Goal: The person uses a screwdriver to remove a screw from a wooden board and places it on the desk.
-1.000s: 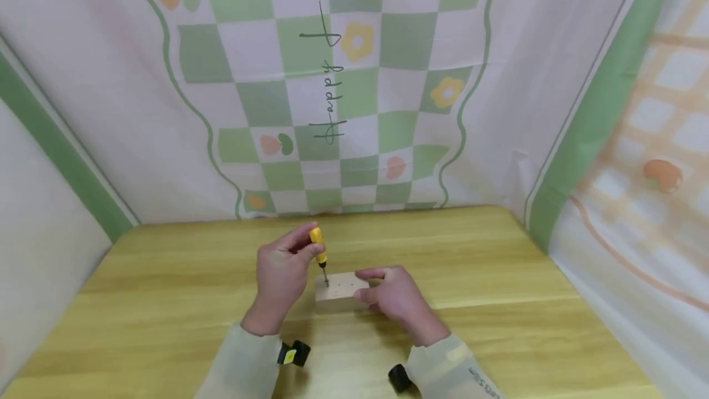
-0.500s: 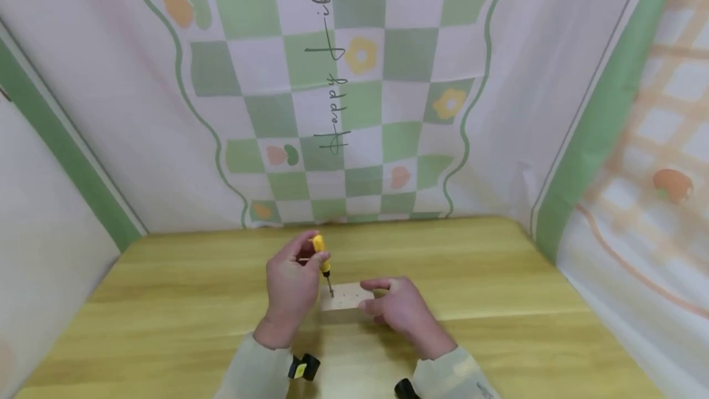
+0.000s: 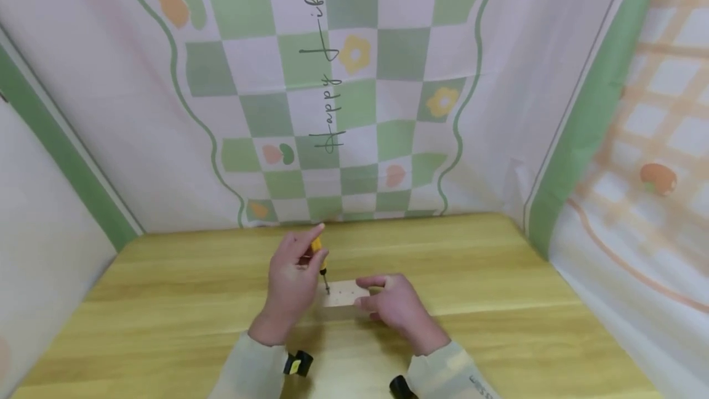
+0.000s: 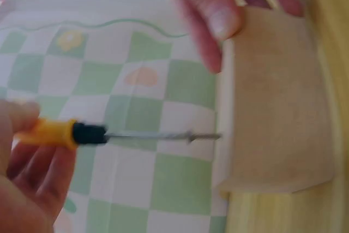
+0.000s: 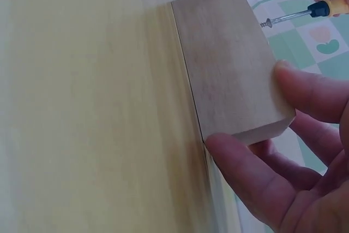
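Observation:
My left hand [image 3: 290, 282] holds a screwdriver [image 4: 52, 133] by its yellow handle, with thumb and fingers round it. Its shaft points down to a screw [image 4: 204, 136], which stands upright at the left end of a pale wooden block [image 3: 342, 310]. The screw's threaded part shows above the wood, and its tip meets the block's top face. Small dark holes dot that face. At the block's right end, my right hand [image 3: 399, 303] grips it between thumb and fingers. In the right wrist view the block's plain side [image 5: 226, 64] shows, with fingertips at its edges.
The block rests on a wood-grain table [image 3: 487, 325]. Behind the table hangs a green-and-white checkered cloth [image 3: 357, 103] with lettering. Black wrist devices [image 3: 299, 363] sit at both cuffs.
My left fingers have shifted on the screwdriver handle; the index finger now reaches over its top and hides more of it. The right hand keeps its grip. The head view has shifted slightly.

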{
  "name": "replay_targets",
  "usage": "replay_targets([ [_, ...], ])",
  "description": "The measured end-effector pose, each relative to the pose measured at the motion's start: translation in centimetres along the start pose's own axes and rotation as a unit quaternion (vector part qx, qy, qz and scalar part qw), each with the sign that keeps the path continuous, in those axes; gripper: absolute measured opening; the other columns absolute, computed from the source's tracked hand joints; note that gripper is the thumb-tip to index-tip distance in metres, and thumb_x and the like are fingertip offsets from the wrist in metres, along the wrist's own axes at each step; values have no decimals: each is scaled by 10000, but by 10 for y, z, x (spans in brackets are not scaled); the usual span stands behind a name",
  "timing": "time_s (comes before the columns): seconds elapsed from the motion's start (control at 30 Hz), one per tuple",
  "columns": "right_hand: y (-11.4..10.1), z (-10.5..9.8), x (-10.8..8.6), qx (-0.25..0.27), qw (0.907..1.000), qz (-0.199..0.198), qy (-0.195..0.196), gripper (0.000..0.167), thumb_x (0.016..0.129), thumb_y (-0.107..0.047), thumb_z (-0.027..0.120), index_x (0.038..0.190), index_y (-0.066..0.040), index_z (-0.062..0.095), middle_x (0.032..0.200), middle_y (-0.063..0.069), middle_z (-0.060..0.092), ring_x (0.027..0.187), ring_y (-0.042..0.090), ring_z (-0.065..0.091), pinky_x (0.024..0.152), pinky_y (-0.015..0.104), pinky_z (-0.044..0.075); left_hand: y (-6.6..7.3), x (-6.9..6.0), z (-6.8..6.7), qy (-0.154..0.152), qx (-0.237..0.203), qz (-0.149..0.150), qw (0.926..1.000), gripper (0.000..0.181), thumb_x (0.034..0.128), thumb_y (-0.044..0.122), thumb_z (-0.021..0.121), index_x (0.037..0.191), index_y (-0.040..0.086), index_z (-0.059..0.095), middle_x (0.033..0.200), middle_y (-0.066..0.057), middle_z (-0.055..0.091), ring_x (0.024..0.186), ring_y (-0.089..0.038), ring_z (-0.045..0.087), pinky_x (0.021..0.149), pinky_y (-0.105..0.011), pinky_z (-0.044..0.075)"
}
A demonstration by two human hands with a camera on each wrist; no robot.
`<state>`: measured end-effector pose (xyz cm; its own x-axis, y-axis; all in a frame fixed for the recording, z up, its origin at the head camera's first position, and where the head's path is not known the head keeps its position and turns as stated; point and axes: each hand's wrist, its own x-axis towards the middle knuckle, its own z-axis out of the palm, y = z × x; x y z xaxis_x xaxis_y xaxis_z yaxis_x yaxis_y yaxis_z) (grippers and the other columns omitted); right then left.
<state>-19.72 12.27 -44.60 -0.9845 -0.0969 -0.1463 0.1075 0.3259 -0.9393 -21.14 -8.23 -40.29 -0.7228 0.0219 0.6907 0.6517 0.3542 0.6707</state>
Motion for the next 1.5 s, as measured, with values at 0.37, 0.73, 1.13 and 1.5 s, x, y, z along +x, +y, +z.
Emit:
replay_targets([
  [0.37, 1, -1, 3, 118, 9999, -33, 77, 399, 816, -114, 809, 1203, -81, 718, 1345, 169, 583, 800, 219, 671, 708, 359, 587, -15, 12, -26, -1659, -1741, -1155, 9638, 410, 967, -16, 613, 1341, 150, 645, 1120, -95, 702, 1012, -252, 686, 857, -368, 565],
  [0.73, 6, -2, 5, 187, 9996, 137, 166, 370, 802, -59, 813, 1164, -83, 739, 1351, 174, 571, 768, 201, 649, 688, 373, 590, -13, 10, -22, -1312, -2181, -1869, 9488, 353, 908, -71, 656, 1222, 78, 717, 1066, -152, 715, 969, -290, 702, 836, -361, 569],
  [1.13, 7, 2, 1, -81, 9997, 100, 185, 387, 776, -78, 827, 1153, -100, 741, 1350, 192, 570, 732, 222, 660, 674, 372, 588, 5, -9, -6, 78, -575, -1037, 9929, 362, 818, -8, 791, 1164, 93, 755, 1004, -57, 741, 841, -151, 696, 693, -265, 587],
  [1.5, 6, 4, -1, -59, 9998, 71, 177, 369, 795, -120, 826, 1155, -107, 745, 1321, 166, 600, 737, 225, 670, 666, 365, 586, -2, -9, -15, -784, -1212, -186, 9894, 357, 910, -47, 678, 1240, 86, 703, 1098, -39, 714, 925, -216, 679, 783, -297, 581],
])
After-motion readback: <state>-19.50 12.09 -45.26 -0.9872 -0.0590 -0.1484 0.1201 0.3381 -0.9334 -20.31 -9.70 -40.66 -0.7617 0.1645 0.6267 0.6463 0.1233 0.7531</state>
